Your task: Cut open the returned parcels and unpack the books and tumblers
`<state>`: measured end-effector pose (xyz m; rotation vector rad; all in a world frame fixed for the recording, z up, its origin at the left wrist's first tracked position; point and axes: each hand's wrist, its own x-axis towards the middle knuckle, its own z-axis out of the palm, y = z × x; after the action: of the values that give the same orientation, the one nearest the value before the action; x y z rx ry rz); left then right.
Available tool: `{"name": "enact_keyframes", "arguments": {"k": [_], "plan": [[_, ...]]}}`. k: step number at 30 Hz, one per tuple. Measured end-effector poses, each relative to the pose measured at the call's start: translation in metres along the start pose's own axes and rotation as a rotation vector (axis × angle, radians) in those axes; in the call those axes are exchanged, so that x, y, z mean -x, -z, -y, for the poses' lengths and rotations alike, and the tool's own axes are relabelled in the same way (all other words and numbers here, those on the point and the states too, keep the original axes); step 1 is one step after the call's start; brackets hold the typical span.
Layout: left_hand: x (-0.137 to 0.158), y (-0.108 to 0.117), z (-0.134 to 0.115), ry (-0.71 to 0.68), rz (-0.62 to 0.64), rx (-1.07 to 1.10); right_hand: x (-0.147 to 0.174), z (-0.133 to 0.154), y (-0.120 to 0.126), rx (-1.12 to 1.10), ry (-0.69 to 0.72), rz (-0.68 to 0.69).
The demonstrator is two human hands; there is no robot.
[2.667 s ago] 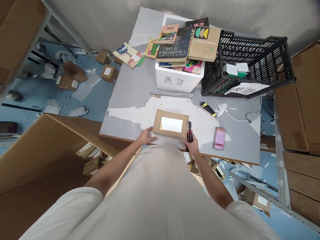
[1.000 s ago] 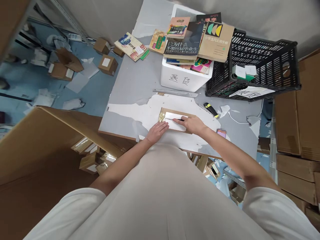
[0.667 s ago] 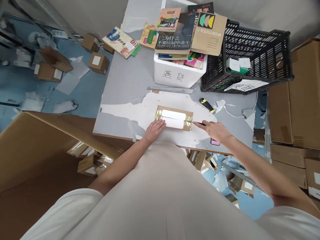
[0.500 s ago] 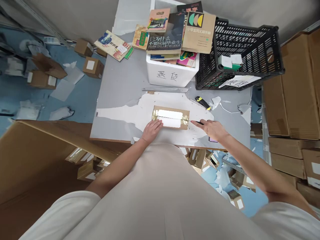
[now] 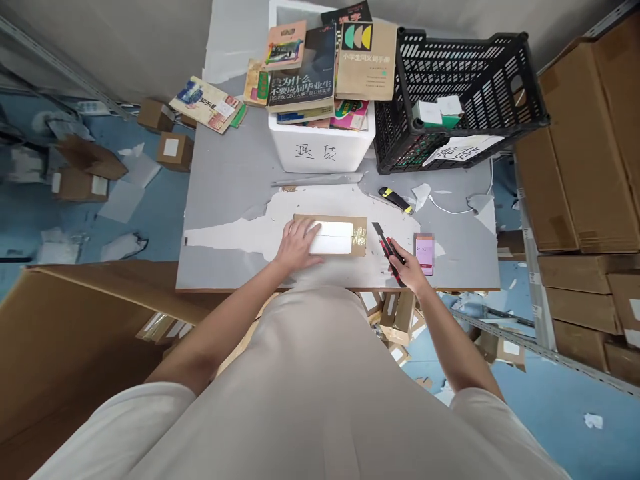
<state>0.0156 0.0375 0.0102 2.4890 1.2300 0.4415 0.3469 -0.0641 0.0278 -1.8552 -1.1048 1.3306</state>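
A narrow cardboard box (image 5: pixel 359 249) lies on the table, with a white label on top and shiny tape at its right end. My left hand (image 5: pixel 296 245) rests over its left end, fingers spread across the top and thumb by the near edge. To the right of the box, my right hand (image 5: pixel 407 267) is closed around a red and black utility knife (image 5: pixel 386 248). The blade is out, pointing up and left, apart from the box. A phone (image 5: pixel 425 254) with a lit pink screen lies just right of that hand.
Behind the box lies a yellow and black utility knife (image 5: pixel 396 199). A white bin (image 5: pixel 325 150) piled with books and a black crate (image 5: pixel 463 127) stand at the back. More books (image 5: pixel 207 105) lie at the back left. Large cartons (image 5: pixel 575 153) are stacked at right.
My right hand has drawn the knife away from the box's right end, blade now turned upward. My left hand has moved further onto the box. The phone is now uncovered.
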Motion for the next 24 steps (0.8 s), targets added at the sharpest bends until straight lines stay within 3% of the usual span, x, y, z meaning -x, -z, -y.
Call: {"name": "enact_keyframes", "arguments": {"k": [9,14,24], "plan": [[-0.019,-0.007,0.012,0.053,0.063,0.022,-0.003,0.005,-0.021,-0.096,-0.018,0.077],[-0.019,-0.009,0.015,0.036,0.042,0.061,-0.002,0.006,-0.017,-0.08,0.008,-0.017],[-0.016,-0.011,0.015,0.046,0.032,0.074,-0.006,0.009,-0.022,-0.111,-0.041,0.008]]}}
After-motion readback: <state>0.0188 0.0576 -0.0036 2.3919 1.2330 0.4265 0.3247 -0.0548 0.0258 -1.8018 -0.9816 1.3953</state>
